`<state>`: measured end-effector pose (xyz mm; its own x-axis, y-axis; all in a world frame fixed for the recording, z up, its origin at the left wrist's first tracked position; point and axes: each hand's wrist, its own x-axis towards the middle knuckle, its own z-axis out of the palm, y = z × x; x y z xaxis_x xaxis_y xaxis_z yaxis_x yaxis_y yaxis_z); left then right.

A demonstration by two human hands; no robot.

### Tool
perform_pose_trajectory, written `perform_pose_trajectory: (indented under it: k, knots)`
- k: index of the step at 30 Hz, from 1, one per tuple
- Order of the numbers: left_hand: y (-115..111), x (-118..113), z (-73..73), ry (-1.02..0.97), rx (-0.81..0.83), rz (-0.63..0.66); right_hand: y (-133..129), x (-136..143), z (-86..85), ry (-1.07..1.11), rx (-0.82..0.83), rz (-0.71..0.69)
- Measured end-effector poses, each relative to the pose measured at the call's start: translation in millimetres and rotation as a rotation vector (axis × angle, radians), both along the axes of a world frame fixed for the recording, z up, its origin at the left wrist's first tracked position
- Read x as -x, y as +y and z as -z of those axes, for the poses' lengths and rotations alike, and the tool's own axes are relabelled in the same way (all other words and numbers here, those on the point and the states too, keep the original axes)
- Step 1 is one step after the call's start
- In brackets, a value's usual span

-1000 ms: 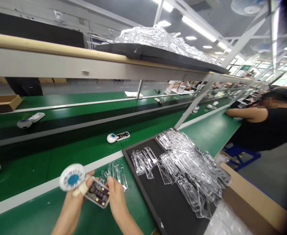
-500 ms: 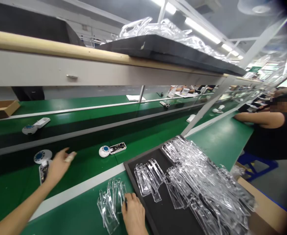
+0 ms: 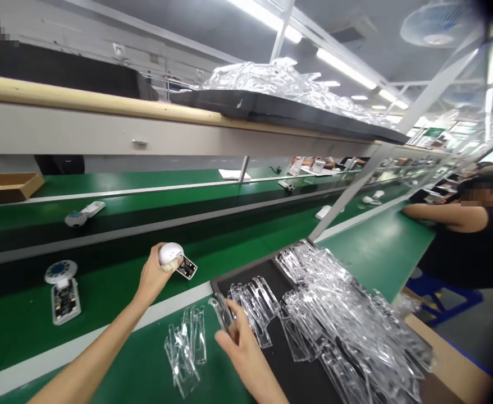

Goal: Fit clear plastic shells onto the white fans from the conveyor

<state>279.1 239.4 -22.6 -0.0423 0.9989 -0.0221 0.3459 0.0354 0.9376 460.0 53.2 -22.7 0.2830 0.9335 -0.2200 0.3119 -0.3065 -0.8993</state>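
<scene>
My left hand (image 3: 153, 275) is closed around the round white head of a handheld device (image 3: 171, 255), lifted over the green belt. Its handle, with a bare circuit board, sticks out to the right. My right hand (image 3: 242, 342) pinches a clear plastic frame (image 3: 220, 311) at the left rim of the black tray (image 3: 274, 359). To the left of that hand, a small group of loose clear frames (image 3: 185, 348) lies on the green bench. Many more clear frames (image 3: 347, 314) are heaped in the tray. Another white device (image 3: 64, 300) rests on the belt, its circuit board exposed.
A shelf (image 3: 179, 129) crosses overhead, bearing a black tray of clear parts (image 3: 280, 81). A slanted metal post (image 3: 350, 191) stands behind the lower tray. On the far belt lies another device (image 3: 82, 214). A cardboard box (image 3: 10, 188) is at left; a co-worker (image 3: 478, 224) sits at right.
My left hand has moved right and picked the nearer device up off the belt, turning it. My right hand has drawn a clear frame away from the loose group toward the tray.
</scene>
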Motion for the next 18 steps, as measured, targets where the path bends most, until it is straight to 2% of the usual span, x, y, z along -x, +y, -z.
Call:
perform_pose_trajectory:
  k: [3, 7, 10, 18]
  knots:
    - [-32, 10, -32.8, -0.112, -0.043, 0.000, 13, 19, -25.2, -0.183, -0.107, -0.132]
    - [-69, 18, -55.1, -0.325, 0.159, 0.023, 20, 53, -33.0, -0.519, -0.167, -0.255]
    - [-87, 24, -62.2, -0.327, 0.196, 0.025, 15, 72, -29.6, -0.632, -0.171, -0.286]
    - [-105, 32, -64.3, -0.358, 0.325, 0.008, -3, 84, -25.0, -0.550, -0.274, -0.230]
